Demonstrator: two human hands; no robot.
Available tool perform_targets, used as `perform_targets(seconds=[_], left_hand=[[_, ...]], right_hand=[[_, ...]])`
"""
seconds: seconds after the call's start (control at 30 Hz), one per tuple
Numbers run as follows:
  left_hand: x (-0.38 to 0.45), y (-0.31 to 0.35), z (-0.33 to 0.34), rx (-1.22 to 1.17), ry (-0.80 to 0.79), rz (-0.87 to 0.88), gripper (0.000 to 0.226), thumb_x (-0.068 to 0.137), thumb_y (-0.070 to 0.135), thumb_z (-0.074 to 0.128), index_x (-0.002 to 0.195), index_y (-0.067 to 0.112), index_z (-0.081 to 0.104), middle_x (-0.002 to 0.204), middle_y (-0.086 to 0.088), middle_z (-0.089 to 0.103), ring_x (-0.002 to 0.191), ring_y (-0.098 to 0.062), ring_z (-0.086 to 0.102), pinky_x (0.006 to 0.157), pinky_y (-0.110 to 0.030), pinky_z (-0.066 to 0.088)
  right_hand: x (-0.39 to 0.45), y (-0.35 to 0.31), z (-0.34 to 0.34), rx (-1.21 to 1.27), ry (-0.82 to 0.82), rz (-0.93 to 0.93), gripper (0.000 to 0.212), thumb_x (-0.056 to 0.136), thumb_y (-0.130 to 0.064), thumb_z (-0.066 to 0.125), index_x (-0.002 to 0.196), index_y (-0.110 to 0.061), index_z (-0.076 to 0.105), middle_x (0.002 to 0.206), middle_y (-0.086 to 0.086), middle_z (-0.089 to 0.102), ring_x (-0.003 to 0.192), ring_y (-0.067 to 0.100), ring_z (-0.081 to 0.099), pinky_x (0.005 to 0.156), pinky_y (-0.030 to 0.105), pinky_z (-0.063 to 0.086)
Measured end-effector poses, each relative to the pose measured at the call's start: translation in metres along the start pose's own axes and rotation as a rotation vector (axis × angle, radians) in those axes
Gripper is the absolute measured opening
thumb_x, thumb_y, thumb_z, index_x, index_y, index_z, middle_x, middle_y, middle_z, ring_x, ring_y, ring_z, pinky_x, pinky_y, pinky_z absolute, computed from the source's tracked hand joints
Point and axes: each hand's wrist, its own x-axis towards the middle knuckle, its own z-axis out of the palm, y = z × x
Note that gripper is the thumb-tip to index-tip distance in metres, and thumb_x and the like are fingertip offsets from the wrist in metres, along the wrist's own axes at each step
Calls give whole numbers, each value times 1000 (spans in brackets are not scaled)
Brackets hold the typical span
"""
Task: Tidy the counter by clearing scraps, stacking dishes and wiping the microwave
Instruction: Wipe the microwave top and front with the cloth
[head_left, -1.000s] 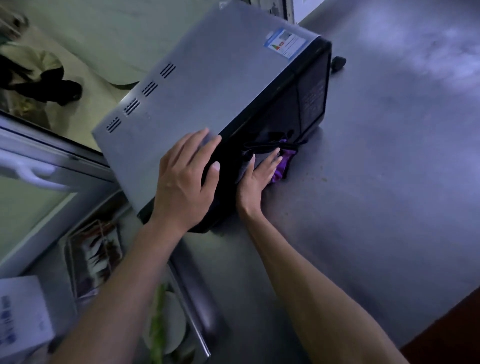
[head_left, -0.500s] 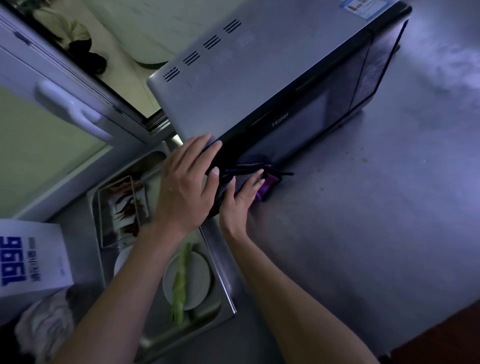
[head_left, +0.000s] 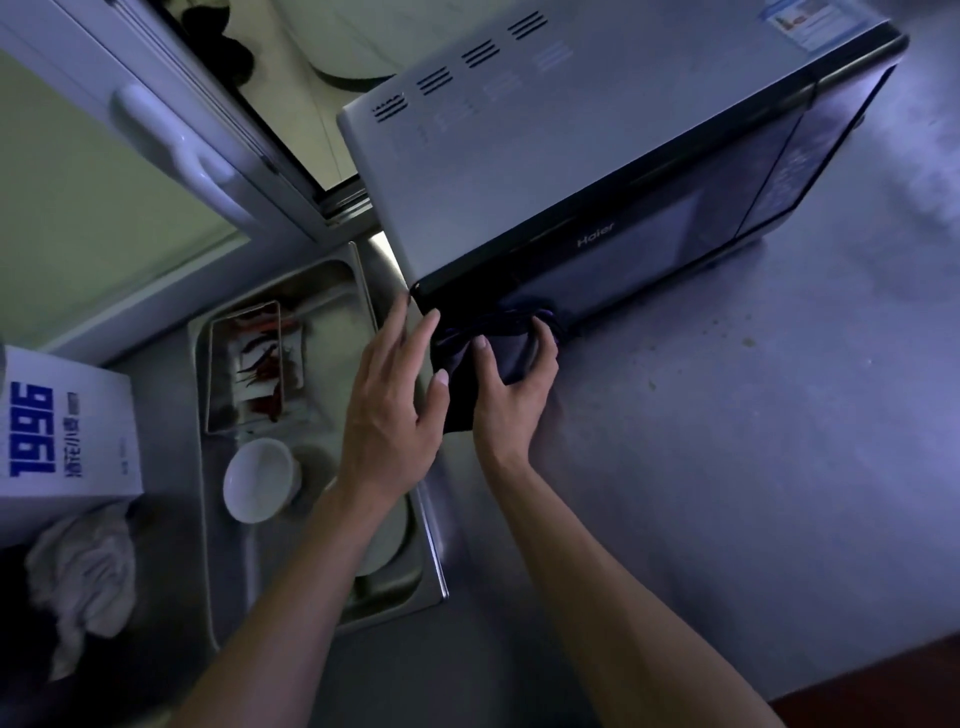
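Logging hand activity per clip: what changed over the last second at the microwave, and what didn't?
The right hand went from pressing the dark cloth flat-fingered against the microwave front to curling round it at the lower left corner. The left hand slid off the microwave's top edge; its fingers stay straight beside that corner. The camera swung, revealing the tray of dishes. The microwave stays on the counter.

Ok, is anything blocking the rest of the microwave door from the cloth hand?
Nothing visible does. The right hand grips the dark cloth at the lower left corner of the microwave door; the glass to its right is bare. The left hand sits beside that corner, away from the door's unwiped side.
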Motion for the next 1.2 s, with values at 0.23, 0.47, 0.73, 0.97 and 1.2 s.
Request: perform_targets(seconds=[0.23, 0.47, 0.73, 0.97, 1.2], left_hand=[[-24, 8, 36, -302, 25, -384, 52, 94, 18, 59, 144, 30, 46, 133, 4, 61, 118, -4, 57, 99, -24, 47], [-30, 21, 74, -560, 123, -607, 31, 87, 6, 68, 113, 24, 66, 103, 10, 72, 87, -10, 69, 81, -37, 58], [-59, 20, 94, -536, 148, -629, 24, 87, 6, 69, 106, 21, 71, 91, 11, 69, 78, -7, 65, 70, -12, 47], [-69, -2, 105, -459, 142, -772, 25, 87, 6, 67, 107, 20, 71, 89, 9, 67, 76, -3, 63, 70, -13, 48], [-86, 1, 116, -203, 100, -501, 37, 89, 7, 63, 125, 12, 62, 129, -2, 56, 123, -20, 52, 109, -35, 41]], right_hand=[[6, -7, -23, -75, -107, -75, 50, 90, -38, 72, 134, -28, 51, 135, -5, 52, 131, 9, 47, 114, 42, 38], [3, -8, -68, -241, -213, -79, 43, 94, -34, 65, 135, -34, 50, 138, -10, 48, 131, 4, 45, 113, 38, 39], [8, 7, -120, -583, -328, -179, 49, 96, -15, 62, 141, -30, 47, 147, -3, 36, 138, 12, 36, 113, 24, 35], [10, 38, -132, -1121, -532, -211, 50, 92, -13, 59, 140, -26, 54, 155, 3, 33, 139, 27, 28, 109, 45, 29], [33, 37, -148, -1421, -657, -523, 53, 94, -28, 60, 146, -28, 47, 165, 5, 19, 152, 27, 11, 116, 48, 18]])
